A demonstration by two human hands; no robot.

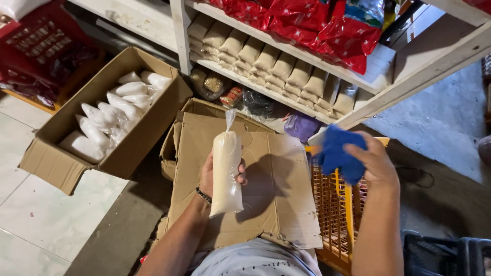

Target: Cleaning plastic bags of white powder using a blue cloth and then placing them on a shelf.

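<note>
While the person bends over the boxes, this is how things stand:

Bag in hand: a long clear plastic bag of white grains [226, 174], held upright above a closed cardboard box, its twisted top pointing toward the shelves.
Left hand: the left hand [212, 174] is behind the bag, fingers [241, 179] wrapped round its middle so they show at its right edge; a dark beaded bracelet [203, 195] sits on the wrist.
Right hand: the right hand [376, 161] is raised well to the right of the bag, fingers closed on a blue cloth [337, 153] that bunches out to its left.
Closed box: the flattened flaps of the cardboard box [279, 189] lie right under the bag and carry its shadow.
Basket: an orange plastic basket [332, 209] stands just beside the box, below the cloth.
Open box: on the left, an open cardboard carton [51, 163] rests on the tiled floor [41, 220], holding more of the same white bags [110, 117].
Shelves: white wooden shelves [409, 76] run across the back; a row of pale packed bags [276, 64] leans on the lower one, shiny red packets [317, 25] lie above.
Under the shelf: a few small dark and purple bundles [302, 125], too dim to tell apart.
Far left: a red crate [41, 41].
</note>
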